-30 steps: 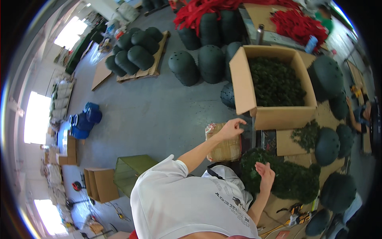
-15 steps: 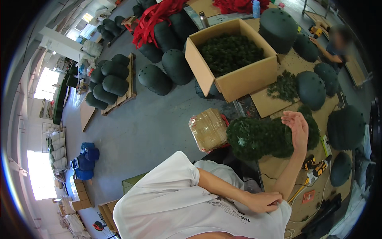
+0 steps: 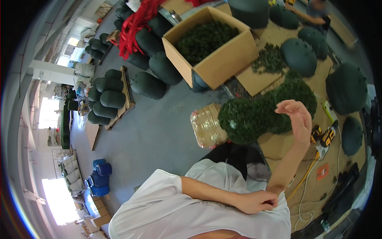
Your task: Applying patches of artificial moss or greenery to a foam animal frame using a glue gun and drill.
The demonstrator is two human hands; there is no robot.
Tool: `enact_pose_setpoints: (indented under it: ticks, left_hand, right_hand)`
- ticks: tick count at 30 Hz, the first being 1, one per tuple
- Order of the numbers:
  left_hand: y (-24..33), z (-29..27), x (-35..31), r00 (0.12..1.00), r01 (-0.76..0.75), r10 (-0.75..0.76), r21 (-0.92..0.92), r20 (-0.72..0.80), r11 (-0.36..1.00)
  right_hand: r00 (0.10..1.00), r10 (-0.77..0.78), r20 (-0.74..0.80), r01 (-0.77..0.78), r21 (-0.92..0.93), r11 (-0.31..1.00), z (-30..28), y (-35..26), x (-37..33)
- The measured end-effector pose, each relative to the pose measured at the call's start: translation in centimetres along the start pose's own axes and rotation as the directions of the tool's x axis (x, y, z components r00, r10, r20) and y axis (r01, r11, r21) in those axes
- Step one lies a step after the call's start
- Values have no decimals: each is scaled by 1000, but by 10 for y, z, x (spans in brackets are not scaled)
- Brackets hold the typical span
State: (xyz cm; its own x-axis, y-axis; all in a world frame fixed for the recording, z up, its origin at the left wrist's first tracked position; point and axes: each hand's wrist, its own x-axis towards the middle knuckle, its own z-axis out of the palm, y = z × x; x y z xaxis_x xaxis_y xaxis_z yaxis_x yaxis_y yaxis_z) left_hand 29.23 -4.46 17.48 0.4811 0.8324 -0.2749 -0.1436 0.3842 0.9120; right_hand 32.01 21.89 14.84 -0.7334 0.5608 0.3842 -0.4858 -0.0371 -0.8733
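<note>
My left hand [image 3: 258, 201] reaches across my body with its fingers curled closed at the edge of the right sleeve [image 3: 280, 213] of my white shirt. The fingertips seem to pinch the cloth, partly hidden by the hand. My right hand [image 3: 297, 119] is raised, palm inward, with bent fingers apart and nothing in them. Behind it on the bench lie bushy green artificial-foliage balls [image 3: 244, 119], pressed side by side. A yellow-and-black cordless drill [image 3: 328, 134] rests just right of my right wrist.
An open cardboard box [image 3: 227, 65] of loose green foliage stands beyond. Dark green domes [image 3: 298, 57] sit on the cardboard-covered bench [image 3: 286, 159] and floor. A tape-wrapped package [image 3: 207, 125] is left of the foliage. Cables and an orange card [image 3: 323, 171] lie right. A person [image 3: 316, 16] works far right.
The view has shifted, so the bench and box sit higher in it. My left hand has moved slightly left, still closed at the sleeve; my right hand stays raised.
</note>
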Motion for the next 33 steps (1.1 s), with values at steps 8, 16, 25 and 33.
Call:
enact_pose_setpoints:
  ticks: [8, 16, 25, 33]
  left_hand:
    - [-61, -138, -145, 852, 480, -459, 23, -253, 877]
    - [-93, -272, -206, 555, 687, -570, -53, -607, 725]
    - [-321, -543, -111, 628, 773, -649, 435, -429, 461]
    - [-505, -710, -27, 859, 484, -387, 777, -335, 403]
  right_hand:
    - [809, 356, 468, -504, 242, 829, 114, 79, -87]
    - [343, 930, 132, -905, -219, 365, 166, 227, -193]
    - [488, 729, -479, -824, -528, 205, 165, 515, -301]
    - [399, 641, -656, -889, -448, 95, 144, 639, -271]
